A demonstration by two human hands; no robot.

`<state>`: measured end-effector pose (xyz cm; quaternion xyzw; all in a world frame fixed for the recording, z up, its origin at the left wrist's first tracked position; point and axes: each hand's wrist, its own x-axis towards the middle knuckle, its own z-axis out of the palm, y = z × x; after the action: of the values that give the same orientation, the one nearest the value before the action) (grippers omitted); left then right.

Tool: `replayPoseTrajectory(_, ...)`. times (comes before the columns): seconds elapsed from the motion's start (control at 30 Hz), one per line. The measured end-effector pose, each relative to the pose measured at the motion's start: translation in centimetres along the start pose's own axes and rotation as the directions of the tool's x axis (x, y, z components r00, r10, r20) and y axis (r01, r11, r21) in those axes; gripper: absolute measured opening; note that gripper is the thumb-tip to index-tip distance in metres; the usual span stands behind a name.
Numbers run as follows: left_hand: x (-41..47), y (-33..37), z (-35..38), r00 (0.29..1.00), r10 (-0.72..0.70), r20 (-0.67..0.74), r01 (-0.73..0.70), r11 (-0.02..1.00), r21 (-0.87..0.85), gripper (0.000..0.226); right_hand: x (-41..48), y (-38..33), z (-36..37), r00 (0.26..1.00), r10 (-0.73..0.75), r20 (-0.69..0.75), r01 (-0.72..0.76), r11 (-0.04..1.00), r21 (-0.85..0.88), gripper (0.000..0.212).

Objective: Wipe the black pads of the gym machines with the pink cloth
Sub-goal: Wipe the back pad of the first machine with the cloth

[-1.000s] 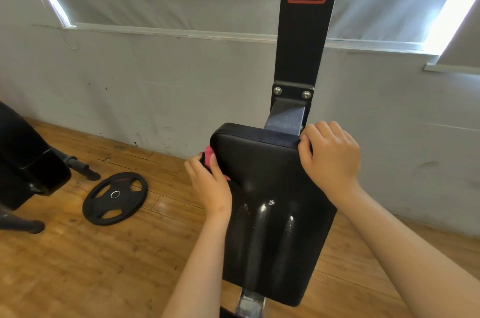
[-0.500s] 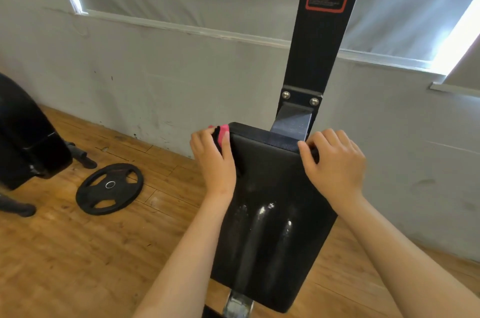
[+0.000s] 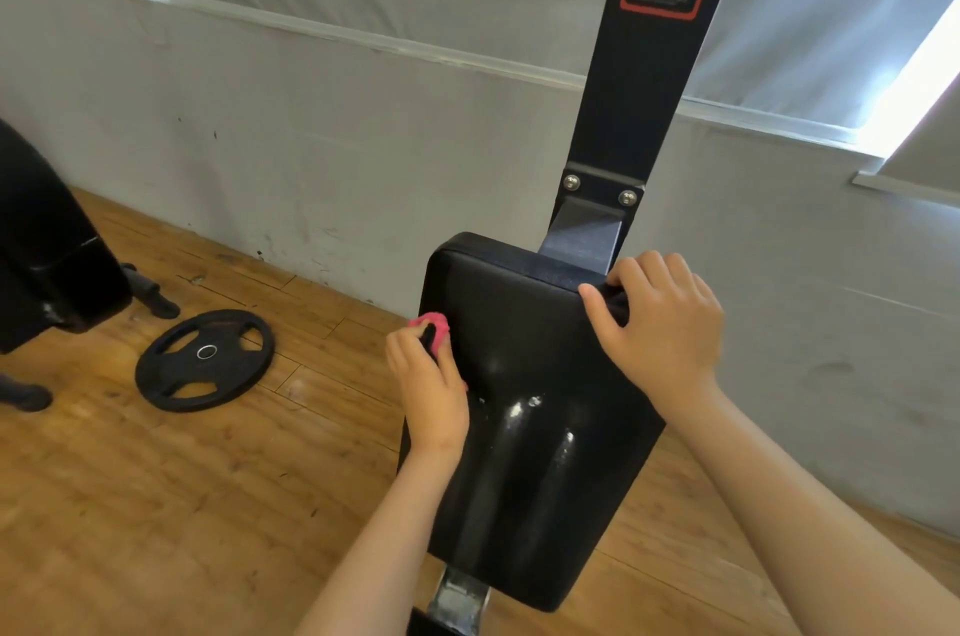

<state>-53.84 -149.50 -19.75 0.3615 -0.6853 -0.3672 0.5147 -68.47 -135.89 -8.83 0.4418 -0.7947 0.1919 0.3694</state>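
Observation:
A glossy black pad (image 3: 524, 407) is mounted on a tall black machine post (image 3: 644, 79) in the middle of the view. My left hand (image 3: 428, 391) grips the pink cloth (image 3: 434, 326) against the pad's left edge, about a third of the way down; only a small bunched part of the cloth shows past my fingers. My right hand (image 3: 660, 329) grips the pad's upper right corner, fingers curled over the top edge and thumb on the front face.
A black weight plate (image 3: 205, 360) lies flat on the wooden floor to the left. Another black machine (image 3: 47, 261) with rubber feet stands at the far left. A grey wall with a covered window runs behind the post.
My left hand slid the pink cloth up to the pad's top left corner, then back down along the left edge. My right hand stayed on the upper right corner.

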Motion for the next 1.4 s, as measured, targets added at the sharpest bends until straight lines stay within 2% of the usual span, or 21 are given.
replayPoseTrajectory(0.1, 1.4, 2.2, -0.8, 0.999, -0.048, 0.01, 0.049, 0.993, -0.108, 0.012, -0.1, -0.1, 0.1, 1.0, 0.009, 0.006, -0.009, 1.0, -0.002, 0.038)
replayPoseTrajectory(0.2, 4.2, 6.2, -0.7, 0.998, 0.055, -0.038, -0.061, 0.982, -0.18, 0.018, 0.0, 0.0, 0.2, 1.0, 0.01, 0.014, -0.01, 1.0, 0.008, 0.039)
replayPoseTrajectory(0.27, 5.9, 7.5, 0.0, 0.984, 0.175, -0.031, -0.177, 0.979, -0.104, 0.02, -0.1, 0.0, 0.2, 1.0, 0.011, 0.019, -0.011, 1.0, 0.014, 0.04)
replayPoseTrajectory(0.33, 6.7, 7.1, 1.0, 0.959, 0.282, -0.001, -0.282, 0.958, 0.059, 0.026, -0.1, 0.0, 0.2, 1.0, 0.012, 0.016, -0.012, 1.0, 0.01, 0.04)
replayPoseTrajectory(0.4, 6.6, 6.0, 1.5, 0.941, 0.337, -0.012, -0.33, 0.928, 0.173, 0.029, -0.1, 0.1, 0.2, 1.0, 0.011, 0.008, -0.011, 1.0, 0.006, 0.04)
replayPoseTrajectory(0.53, 6.1, 5.3, 1.4, 0.947, 0.318, -0.045, -0.299, 0.926, 0.23, 0.028, -0.1, 0.2, 0.3, 1.0, 0.003, -0.006, -0.003, 1.0, 0.007, 0.039)
replayPoseTrajectory(0.63, 5.7, 5.2, 1.2, 0.96, 0.28, -0.032, -0.267, 0.941, 0.206, 0.03, -0.1, 0.2, 0.3, 1.0, 0.005, -0.01, -0.005, 1.0, 0.006, 0.039)
replayPoseTrajectory(0.8, 4.5, 3.4, 0.6, 0.977, 0.21, 0.022, -0.211, 0.966, 0.148, 0.027, -0.1, 0.2, 0.4, 1.0, 0.003, -0.012, -0.003, 1.0, 0.007, 0.038)
replayPoseTrajectory(0.97, 1.8, 0.0, -0.8, 0.983, 0.154, 0.096, -0.17, 0.968, 0.186, 0.023, -0.1, 0.0, 0.3, 1.0, 0.003, -0.01, -0.002, 1.0, 0.012, 0.038)
replayPoseTrajectory(1.07, 2.3, 2.1, -1.4, 0.989, 0.107, 0.103, -0.114, 0.991, 0.068, 0.022, -0.1, 0.0, 0.3, 1.0, 0.0, -0.007, 0.0, 1.0, 0.004, 0.038)
replayPoseTrajectory(1.17, 4.2, 5.5, -1.2, 0.982, 0.178, 0.066, -0.177, 0.984, -0.024, 0.031, -0.1, 0.0, 0.1, 1.0, 0.004, -0.006, -0.004, 1.0, -0.001, 0.039)
replayPoseTrajectory(1.3, 5.7, 6.4, 0.4, 0.945, 0.312, 0.098, -0.318, 0.946, 0.061, 0.028, -0.1, 0.0, 0.1, 1.0, 0.008, -0.002, -0.008, 1.0, -0.002, 0.038)
replayPoseTrajectory(1.4, 5.3, 5.5, 0.9, 0.947, 0.319, 0.049, -0.322, 0.941, 0.107, 0.032, -0.1, 0.1, 0.2, 1.0, 0.012, -0.009, -0.012, 1.0, -0.007, 0.038)
